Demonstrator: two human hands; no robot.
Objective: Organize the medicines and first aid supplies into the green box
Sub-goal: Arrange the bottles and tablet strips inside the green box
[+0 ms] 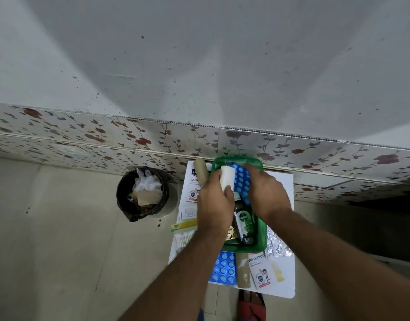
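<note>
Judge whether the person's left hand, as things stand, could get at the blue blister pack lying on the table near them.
Probably not yet: the left hand is closed around a white roll over the green box. Nothing covers the blue blister pack.

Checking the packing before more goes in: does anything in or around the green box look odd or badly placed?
Nothing spilled or damaged. The Dettol bottle lies on its side inside the green box instead of upright. The left hand holds a white roll over the box, beside a blue blister pack under the right hand.

Head camera, high, looking steeply down, wide-angle, near.
</note>
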